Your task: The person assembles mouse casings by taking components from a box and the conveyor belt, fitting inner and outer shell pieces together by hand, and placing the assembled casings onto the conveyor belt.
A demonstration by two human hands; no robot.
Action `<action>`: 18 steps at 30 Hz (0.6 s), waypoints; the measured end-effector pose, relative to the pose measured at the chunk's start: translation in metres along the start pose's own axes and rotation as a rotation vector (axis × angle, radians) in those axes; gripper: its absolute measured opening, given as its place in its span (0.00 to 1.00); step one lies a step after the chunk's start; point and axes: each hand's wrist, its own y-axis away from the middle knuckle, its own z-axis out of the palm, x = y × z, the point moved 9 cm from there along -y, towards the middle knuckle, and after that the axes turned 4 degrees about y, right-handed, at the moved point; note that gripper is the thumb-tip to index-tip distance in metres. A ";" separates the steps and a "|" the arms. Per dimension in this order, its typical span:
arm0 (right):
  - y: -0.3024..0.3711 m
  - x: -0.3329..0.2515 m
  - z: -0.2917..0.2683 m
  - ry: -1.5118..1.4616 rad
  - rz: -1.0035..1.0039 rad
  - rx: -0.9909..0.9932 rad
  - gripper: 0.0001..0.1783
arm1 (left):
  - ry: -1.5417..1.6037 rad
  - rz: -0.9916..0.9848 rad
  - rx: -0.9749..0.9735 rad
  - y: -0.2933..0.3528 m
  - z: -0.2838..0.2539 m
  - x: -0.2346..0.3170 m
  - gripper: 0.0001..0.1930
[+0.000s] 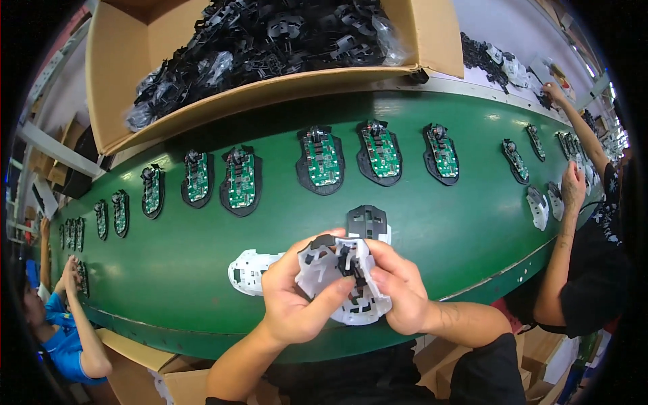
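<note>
Both hands hold a white plastic mouse shell [363, 314] above the green bench, its hollow, ribbed inner side facing up. My left hand [293, 297] wraps round its left side, and the thumb presses on a small black plastic part [347, 263] inside. My right hand [403, 290] grips the right edge, thumb and fingers closed on it. Just beyond the hands lies a black and white mouse shell [368, 223]. To the left, partly behind my left hand, rests another white shell [250, 273] with cut-outs.
Several black mouse bases with green circuit boards [321, 162] stand in a row along the green bench [182, 270]. A cardboard box [270, 91] of black plastic parts is at the back. Co-workers' arms reach in at the right [570, 202] and left [77, 304].
</note>
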 end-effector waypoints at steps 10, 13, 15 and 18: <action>-0.009 -0.059 -0.005 0.754 -0.535 0.141 0.29 | 0.071 0.019 0.137 -0.003 -0.010 0.002 0.35; 0.004 -0.085 -0.003 1.113 -0.688 0.262 0.32 | 0.004 0.117 0.290 -0.002 -0.029 0.011 0.35; 0.031 -0.086 -0.014 1.365 -0.633 0.314 0.29 | -0.646 0.350 0.012 -0.002 -0.015 0.028 0.30; 0.066 -0.084 -0.080 1.560 -0.449 0.486 0.28 | -1.059 0.339 -0.149 -0.002 0.020 0.014 0.28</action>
